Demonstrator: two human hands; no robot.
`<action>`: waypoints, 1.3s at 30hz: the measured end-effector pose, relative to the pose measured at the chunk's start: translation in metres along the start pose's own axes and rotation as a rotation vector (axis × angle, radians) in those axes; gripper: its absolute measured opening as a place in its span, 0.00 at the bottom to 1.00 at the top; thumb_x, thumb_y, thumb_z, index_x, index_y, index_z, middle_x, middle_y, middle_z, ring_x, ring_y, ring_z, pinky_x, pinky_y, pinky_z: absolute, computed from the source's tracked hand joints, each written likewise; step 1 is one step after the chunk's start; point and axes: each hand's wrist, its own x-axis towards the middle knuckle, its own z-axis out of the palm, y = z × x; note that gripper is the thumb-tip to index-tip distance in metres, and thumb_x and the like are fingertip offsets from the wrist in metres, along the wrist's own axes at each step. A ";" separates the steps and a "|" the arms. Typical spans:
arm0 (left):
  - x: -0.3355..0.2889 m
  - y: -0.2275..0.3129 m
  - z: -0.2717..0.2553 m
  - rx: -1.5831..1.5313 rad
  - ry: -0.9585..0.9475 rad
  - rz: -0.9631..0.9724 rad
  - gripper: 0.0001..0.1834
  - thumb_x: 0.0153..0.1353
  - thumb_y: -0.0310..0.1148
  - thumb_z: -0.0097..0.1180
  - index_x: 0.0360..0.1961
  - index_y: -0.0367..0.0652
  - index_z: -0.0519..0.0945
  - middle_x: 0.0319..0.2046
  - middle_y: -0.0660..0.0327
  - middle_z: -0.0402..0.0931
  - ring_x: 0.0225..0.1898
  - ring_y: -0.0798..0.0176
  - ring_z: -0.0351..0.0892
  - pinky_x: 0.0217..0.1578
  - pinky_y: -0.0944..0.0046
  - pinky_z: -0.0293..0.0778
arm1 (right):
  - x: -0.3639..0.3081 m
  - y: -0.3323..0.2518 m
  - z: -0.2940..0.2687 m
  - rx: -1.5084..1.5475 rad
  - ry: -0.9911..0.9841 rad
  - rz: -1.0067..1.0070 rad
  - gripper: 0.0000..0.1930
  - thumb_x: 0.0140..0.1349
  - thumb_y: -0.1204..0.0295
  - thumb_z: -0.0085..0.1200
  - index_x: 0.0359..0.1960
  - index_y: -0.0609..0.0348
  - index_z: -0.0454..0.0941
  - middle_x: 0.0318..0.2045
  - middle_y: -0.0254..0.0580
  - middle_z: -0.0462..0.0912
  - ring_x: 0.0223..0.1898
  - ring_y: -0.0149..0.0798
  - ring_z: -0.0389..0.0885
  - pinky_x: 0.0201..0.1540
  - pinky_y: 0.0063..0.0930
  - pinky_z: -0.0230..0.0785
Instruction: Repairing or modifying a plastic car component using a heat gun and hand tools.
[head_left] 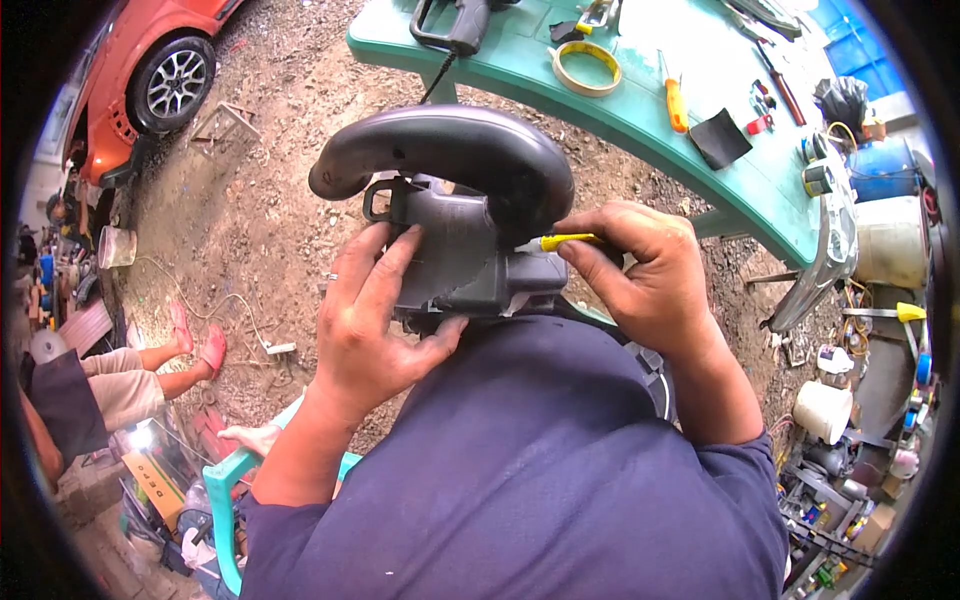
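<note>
A black plastic air duct (450, 265) with a fat curved pipe (440, 140) lies across my lap. Cracked, jagged edges show along its boxy near side. My left hand (365, 305) grips its left part, two fingers on top and the thumb at the near edge. In my right hand (645, 265), pinched between thumb and fingers, is a small yellow glue tube (565, 241). Its pale nozzle points left and meets the duct beside the base of the curved pipe. The exact spot under the tip is too small to make out.
Beyond the duct stands a green table (640, 120) with a tape roll (586, 68), a yellow-handled screwdriver (676, 105) and a black sheet piece (720, 138). A person's legs (150, 370) and a green chair (218, 490) are at left. Buckets and clutter line the right.
</note>
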 end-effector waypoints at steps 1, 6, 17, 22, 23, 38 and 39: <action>0.000 0.000 -0.001 0.004 0.005 0.004 0.51 0.47 0.37 0.87 0.75 0.39 0.81 0.66 0.40 0.78 0.65 0.33 0.84 0.64 0.41 0.85 | 0.001 -0.001 0.001 0.000 0.003 -0.006 0.07 0.69 0.75 0.73 0.46 0.59 0.93 0.36 0.48 0.91 0.39 0.50 0.93 0.44 0.40 0.83; 0.000 -0.002 -0.003 0.001 -0.002 -0.007 0.51 0.47 0.39 0.87 0.75 0.39 0.81 0.68 0.39 0.78 0.65 0.32 0.83 0.65 0.41 0.84 | 0.002 -0.006 0.006 -0.001 -0.016 0.022 0.07 0.70 0.74 0.72 0.46 0.58 0.93 0.37 0.48 0.92 0.40 0.52 0.93 0.45 0.43 0.84; -0.005 -0.019 -0.007 -0.018 0.003 -0.104 0.52 0.47 0.41 0.88 0.75 0.40 0.81 0.70 0.38 0.77 0.68 0.32 0.83 0.65 0.41 0.84 | 0.010 -0.008 0.026 -0.012 -0.008 0.019 0.07 0.69 0.73 0.73 0.46 0.56 0.94 0.38 0.47 0.92 0.40 0.54 0.93 0.43 0.44 0.84; -0.002 -0.021 -0.007 -0.012 -0.002 -0.093 0.52 0.47 0.42 0.88 0.75 0.39 0.81 0.70 0.38 0.78 0.68 0.32 0.83 0.66 0.42 0.83 | 0.013 -0.006 0.030 -0.028 0.026 -0.050 0.09 0.67 0.78 0.75 0.48 0.61 0.94 0.34 0.46 0.91 0.34 0.45 0.90 0.39 0.37 0.79; -0.003 -0.022 -0.006 -0.020 0.001 -0.093 0.52 0.47 0.42 0.88 0.75 0.39 0.81 0.70 0.37 0.78 0.68 0.32 0.82 0.66 0.41 0.83 | 0.014 -0.005 0.030 -0.025 0.025 -0.050 0.09 0.67 0.78 0.75 0.48 0.61 0.94 0.34 0.46 0.91 0.34 0.45 0.90 0.39 0.37 0.79; -0.002 -0.022 -0.007 -0.012 0.008 -0.078 0.52 0.48 0.43 0.88 0.75 0.39 0.81 0.70 0.38 0.78 0.68 0.32 0.83 0.67 0.41 0.83 | 0.017 -0.006 0.032 -0.043 -0.005 -0.088 0.09 0.67 0.77 0.75 0.47 0.60 0.94 0.34 0.46 0.90 0.34 0.47 0.91 0.39 0.38 0.80; -0.001 -0.022 -0.008 -0.008 0.005 -0.071 0.52 0.47 0.42 0.88 0.75 0.39 0.81 0.70 0.38 0.78 0.68 0.32 0.83 0.67 0.41 0.83 | 0.018 -0.007 0.032 -0.045 -0.007 -0.086 0.08 0.67 0.77 0.75 0.47 0.59 0.94 0.34 0.46 0.90 0.34 0.47 0.91 0.39 0.38 0.80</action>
